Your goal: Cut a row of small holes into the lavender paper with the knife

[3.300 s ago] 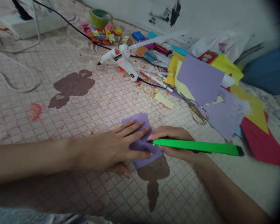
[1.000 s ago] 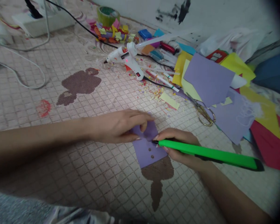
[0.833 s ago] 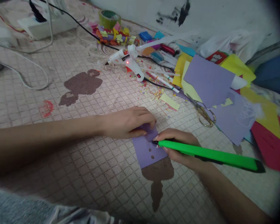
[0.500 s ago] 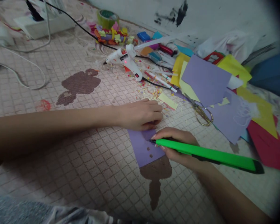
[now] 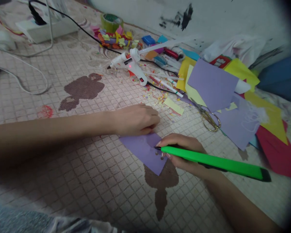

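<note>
Purple paper [image 5: 142,149] lies under the left hand's [image 5: 135,119] curled fingertips; right hand [image 5: 184,153] grips green cutter [image 5: 213,162] at its edge

Glue gun [image 5: 131,63], scissors [image 5: 208,118], tape roll [image 5: 111,22] on mat [image 5: 63,168].

A small purple paper piece [image 5: 142,149] lies flat on the checked mat [image 5: 87,181], turned askew with one corner pointing toward the viewer. A long bright-green tool [image 5: 213,162], possibly a craft knife, slants low over its right edge. Its dark tip touches the paper beside a few small dark dots.
</note>
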A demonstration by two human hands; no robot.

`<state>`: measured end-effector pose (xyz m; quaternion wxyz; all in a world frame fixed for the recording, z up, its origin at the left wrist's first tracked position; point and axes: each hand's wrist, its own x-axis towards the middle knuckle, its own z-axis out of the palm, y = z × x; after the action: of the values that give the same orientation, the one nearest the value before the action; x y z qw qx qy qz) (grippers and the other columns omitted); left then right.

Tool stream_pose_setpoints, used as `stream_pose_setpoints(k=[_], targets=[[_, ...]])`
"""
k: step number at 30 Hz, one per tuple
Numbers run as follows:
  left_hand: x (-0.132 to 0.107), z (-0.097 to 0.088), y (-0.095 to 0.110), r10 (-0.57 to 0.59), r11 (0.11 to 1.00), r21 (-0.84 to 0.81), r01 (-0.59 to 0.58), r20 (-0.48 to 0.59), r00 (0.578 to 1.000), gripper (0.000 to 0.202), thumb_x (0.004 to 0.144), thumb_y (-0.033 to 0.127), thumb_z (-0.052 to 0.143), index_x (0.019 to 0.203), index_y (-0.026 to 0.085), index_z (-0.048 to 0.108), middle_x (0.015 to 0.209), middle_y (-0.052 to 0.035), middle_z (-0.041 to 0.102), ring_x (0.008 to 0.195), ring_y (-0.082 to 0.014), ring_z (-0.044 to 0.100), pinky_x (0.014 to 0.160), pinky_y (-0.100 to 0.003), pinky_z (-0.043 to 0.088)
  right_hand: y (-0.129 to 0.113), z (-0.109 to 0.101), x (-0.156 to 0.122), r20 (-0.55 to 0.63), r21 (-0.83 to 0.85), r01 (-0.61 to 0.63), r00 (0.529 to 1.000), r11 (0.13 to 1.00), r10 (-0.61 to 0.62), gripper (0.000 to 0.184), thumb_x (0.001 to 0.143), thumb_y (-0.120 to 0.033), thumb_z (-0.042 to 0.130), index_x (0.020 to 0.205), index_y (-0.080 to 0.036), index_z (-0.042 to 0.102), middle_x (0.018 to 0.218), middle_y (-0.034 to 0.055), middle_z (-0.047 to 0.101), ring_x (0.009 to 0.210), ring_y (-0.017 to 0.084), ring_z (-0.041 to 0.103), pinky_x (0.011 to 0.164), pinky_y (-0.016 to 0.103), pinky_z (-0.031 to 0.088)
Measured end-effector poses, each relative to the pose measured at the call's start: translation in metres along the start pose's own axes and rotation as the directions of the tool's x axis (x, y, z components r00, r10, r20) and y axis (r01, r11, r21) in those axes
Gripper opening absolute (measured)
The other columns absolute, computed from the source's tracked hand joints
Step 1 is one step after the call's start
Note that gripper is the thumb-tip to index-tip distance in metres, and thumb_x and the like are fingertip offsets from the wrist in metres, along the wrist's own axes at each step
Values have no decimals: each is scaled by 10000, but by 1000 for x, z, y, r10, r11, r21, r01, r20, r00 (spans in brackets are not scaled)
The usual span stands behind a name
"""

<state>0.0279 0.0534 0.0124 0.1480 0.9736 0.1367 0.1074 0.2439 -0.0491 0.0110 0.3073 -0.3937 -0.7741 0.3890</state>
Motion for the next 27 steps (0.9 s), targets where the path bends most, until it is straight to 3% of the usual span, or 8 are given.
stream_pose_setpoints(k=[5, 8, 10, 13, 16, 20, 27], targets=[[-23, -3, 9, -68, 997, -49, 64, -91, 994, 71, 942, 180, 559, 919, 138, 612, 927, -72, 636, 852, -192, 583, 798, -325, 464, 5, 0, -2, 7, 38, -9, 1000, 999, 9, 222, 828, -99, 646, 1018, -185, 723, 898, 42, 755, 753, 141, 714, 675, 235, 561], [-38, 0, 17, -8, 992, -126, -8, -132, 991, 145, 987, 237, 497, 982, 143, 607, 1040, -109, 652, 958, -214, 601, 886, -367, 482, 5, 0, -1, 21, 30, -8, 1000, 1000, 7, 228, 831, -96, 622, 1018, -192, 712, 860, 30, 745, 726, 138, 703, 654, 239, 552], [-47, 4, 23, 66, 974, -207, -95, -144, 987, 204, 999, 303, 499, 1075, 145, 603, 1218, -152, 623, 1103, -235, 590, 970, -382, 483, 5, -1, 0, 21, 25, 7, 1000, 1000, -8, 229, 833, -105, 604, 1016, -200, 704, 856, 28, 740, 732, 142, 699, 651, 246, 551], [-56, 12, 29, 133, 969, -205, -138, -38, 990, 426, 958, 465, 567, 1284, 191, 578, 1471, -207, 458, 1371, -336, 434, 1137, -531, 361, 5, -1, 0, 16, 15, 33, 999, 999, -33, 238, 830, -101, 600, 1018, -209, 697, 881, 29, 741, 767, 144, 701, 676, 249, 555], [-59, 18, 32, 134, 980, -161, -118, 91, 987, 527, 934, 536, 575, 1384, 264, 534, 1590, -201, 295, 1486, -392, 253, 1173, -639, 233, 6, -1, -1, 11, 2, 50, 999, 999, -50, 257, 830, -87, 593, 1032, -210, 694, 899, 27, 741, 795, 137, 702, 714, 245, 562], [-59, 20, 33, 117, 984, -148, -96, 138, 984, 593, 915, 546, 601, 1439, 291, 488, 1622, -186, 227, 1506, -390, 191, 1194, -629, 189, 10, 1, -4, -7, -21, 83, 997, 996, -83, 267, 832, -82, 610, 1054, -205, 692, 949, 35, 749, 844, 136, 712, 750, 244, 566], [-58, 18, 34, 106, 988, -128, -86, 151, 983, 568, 929, 548, 575, 1429, 287, 510, 1605, -200, 263, 1493, -392, 229, 1191, -626, 206, 10, 4, -3, -56, -101, 118, 991, 988, -124, 231, 815, -57, 614, 980, -199, 691, 895, 32, 769, 816, 120, 727, 748, 222, 575]])
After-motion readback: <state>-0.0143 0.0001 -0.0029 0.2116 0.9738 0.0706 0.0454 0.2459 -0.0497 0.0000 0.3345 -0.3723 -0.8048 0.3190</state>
